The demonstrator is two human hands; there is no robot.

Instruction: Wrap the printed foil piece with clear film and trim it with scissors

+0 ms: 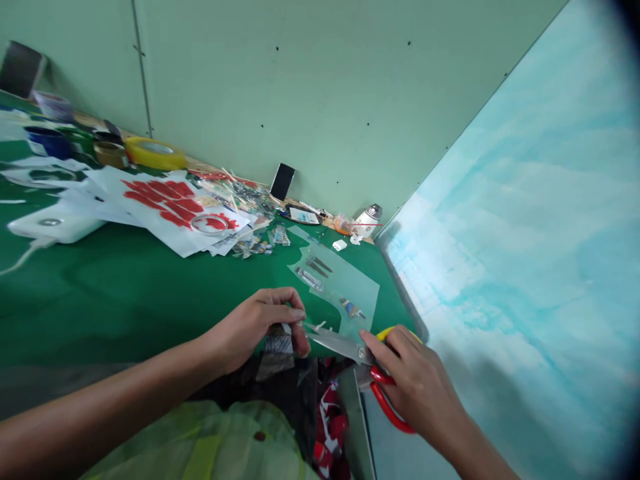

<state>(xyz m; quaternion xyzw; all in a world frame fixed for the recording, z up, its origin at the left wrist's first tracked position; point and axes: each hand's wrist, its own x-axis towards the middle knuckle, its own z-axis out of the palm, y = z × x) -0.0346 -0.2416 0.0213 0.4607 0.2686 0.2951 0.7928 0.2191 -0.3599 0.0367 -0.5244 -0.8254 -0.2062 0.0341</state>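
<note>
My right hand grips a pair of scissors with red and yellow handles, blades pointing left. Their tips reach the fingers of my left hand, which are pinched together on something small that I cannot make out. White slivers lie along the upper blade. Below my left hand, a strip with a printed pattern shows near the table edge; whether the fingers touch it is unclear. Just beyond the scissors, a clear sheet with an irregularly cut edge lies on the green table, bearing small printed figures.
To the left are papers with red paint, a white device with a cable, yellow tape and paint jars. A phone leans at the back wall. A pale blue painted panel borders the right side.
</note>
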